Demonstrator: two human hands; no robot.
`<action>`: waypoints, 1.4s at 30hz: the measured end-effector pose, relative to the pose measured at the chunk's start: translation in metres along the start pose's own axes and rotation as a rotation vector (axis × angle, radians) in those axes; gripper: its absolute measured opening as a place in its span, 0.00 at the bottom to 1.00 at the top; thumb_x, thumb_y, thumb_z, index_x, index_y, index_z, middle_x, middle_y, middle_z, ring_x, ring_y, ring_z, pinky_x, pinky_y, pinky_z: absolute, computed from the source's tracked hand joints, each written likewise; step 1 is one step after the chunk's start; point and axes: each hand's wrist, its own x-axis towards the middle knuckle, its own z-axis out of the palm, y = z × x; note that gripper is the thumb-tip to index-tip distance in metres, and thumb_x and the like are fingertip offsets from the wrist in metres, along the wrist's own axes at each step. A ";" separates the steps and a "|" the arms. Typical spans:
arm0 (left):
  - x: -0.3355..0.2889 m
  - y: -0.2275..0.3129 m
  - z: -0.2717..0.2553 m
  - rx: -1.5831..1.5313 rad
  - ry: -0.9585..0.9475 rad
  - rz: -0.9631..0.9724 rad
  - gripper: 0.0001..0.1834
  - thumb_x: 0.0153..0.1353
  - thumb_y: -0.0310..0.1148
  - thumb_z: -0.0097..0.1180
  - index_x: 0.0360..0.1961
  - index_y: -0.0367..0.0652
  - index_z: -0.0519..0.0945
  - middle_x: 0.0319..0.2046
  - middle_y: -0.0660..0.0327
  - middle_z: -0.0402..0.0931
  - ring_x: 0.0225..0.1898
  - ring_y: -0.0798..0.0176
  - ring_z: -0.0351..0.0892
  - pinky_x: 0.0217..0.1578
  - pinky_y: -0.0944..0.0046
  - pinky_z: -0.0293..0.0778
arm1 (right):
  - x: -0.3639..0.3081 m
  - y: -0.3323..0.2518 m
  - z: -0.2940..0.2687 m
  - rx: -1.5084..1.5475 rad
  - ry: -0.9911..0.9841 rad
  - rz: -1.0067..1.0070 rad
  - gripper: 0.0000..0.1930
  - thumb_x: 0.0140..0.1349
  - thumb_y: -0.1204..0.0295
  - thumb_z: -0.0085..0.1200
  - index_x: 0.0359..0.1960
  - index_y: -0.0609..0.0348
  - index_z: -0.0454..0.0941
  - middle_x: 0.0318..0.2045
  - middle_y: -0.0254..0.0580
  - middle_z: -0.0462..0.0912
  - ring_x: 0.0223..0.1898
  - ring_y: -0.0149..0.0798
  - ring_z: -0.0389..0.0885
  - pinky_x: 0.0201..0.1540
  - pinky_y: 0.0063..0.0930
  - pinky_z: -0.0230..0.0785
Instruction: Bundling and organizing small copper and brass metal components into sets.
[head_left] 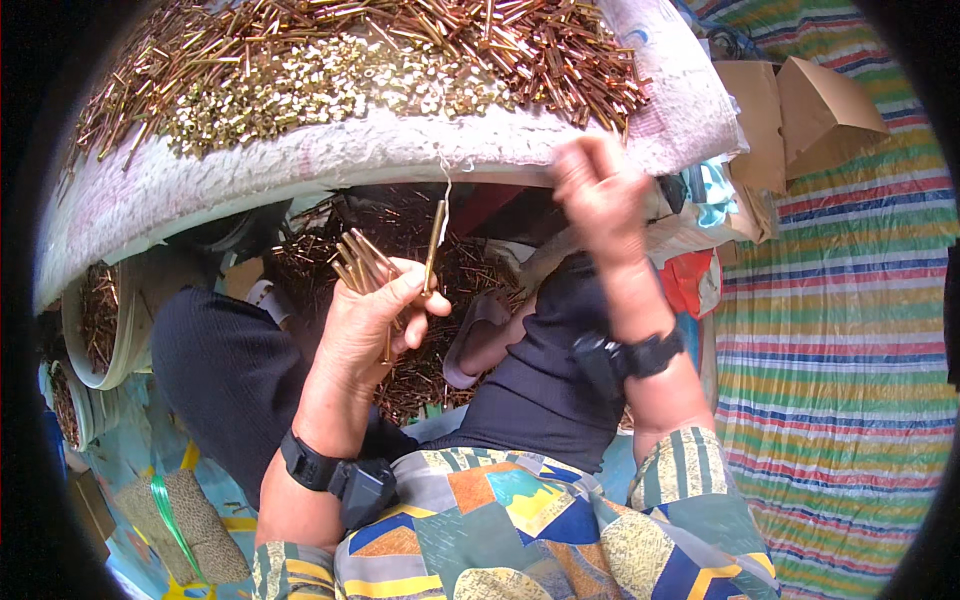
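Beside striped sheeting (830, 370), left fingers (403, 288) pinch perhaps six rods (365, 260); right fingers (600, 158) blurred, unreadable.

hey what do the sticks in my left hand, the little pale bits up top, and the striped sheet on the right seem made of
Sticks in your left hand: probably metal, smooth and brassy, going by their glints. Pale bits: yellowish with bright highlights; metal or plastic, I can't tell. Striped sheet: likely woven plastic, given its creases and slight sheen.
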 end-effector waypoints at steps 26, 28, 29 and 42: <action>-0.003 -0.003 -0.006 0.228 0.016 0.099 0.09 0.55 0.35 0.56 0.31 0.40 0.74 0.20 0.60 0.77 0.13 0.75 0.69 0.12 0.78 0.61 | -0.011 -0.055 0.017 0.760 -0.347 0.264 0.16 0.55 0.82 0.49 0.45 0.65 0.61 0.24 0.42 0.76 0.23 0.31 0.78 0.22 0.16 0.71; -0.005 -0.001 -0.004 0.238 0.002 0.098 0.09 0.55 0.35 0.57 0.31 0.42 0.75 0.20 0.61 0.77 0.13 0.76 0.69 0.12 0.79 0.60 | -0.012 -0.056 0.021 0.746 -0.380 0.257 0.16 0.54 0.82 0.49 0.45 0.65 0.61 0.24 0.41 0.76 0.22 0.30 0.78 0.22 0.16 0.70; -0.005 0.000 -0.004 0.235 0.009 0.101 0.09 0.55 0.35 0.57 0.31 0.42 0.75 0.20 0.61 0.77 0.13 0.76 0.69 0.12 0.79 0.60 | -0.012 -0.056 0.023 0.740 -0.384 0.245 0.16 0.54 0.82 0.50 0.45 0.66 0.62 0.24 0.41 0.76 0.22 0.29 0.77 0.21 0.16 0.69; -0.004 0.003 -0.013 0.210 0.046 0.206 0.09 0.54 0.33 0.57 0.33 0.39 0.76 0.20 0.60 0.77 0.13 0.76 0.68 0.11 0.79 0.60 | -0.017 -0.065 0.035 0.656 -0.573 0.308 0.06 0.57 0.78 0.49 0.36 0.66 0.72 0.19 0.37 0.76 0.18 0.25 0.75 0.20 0.14 0.66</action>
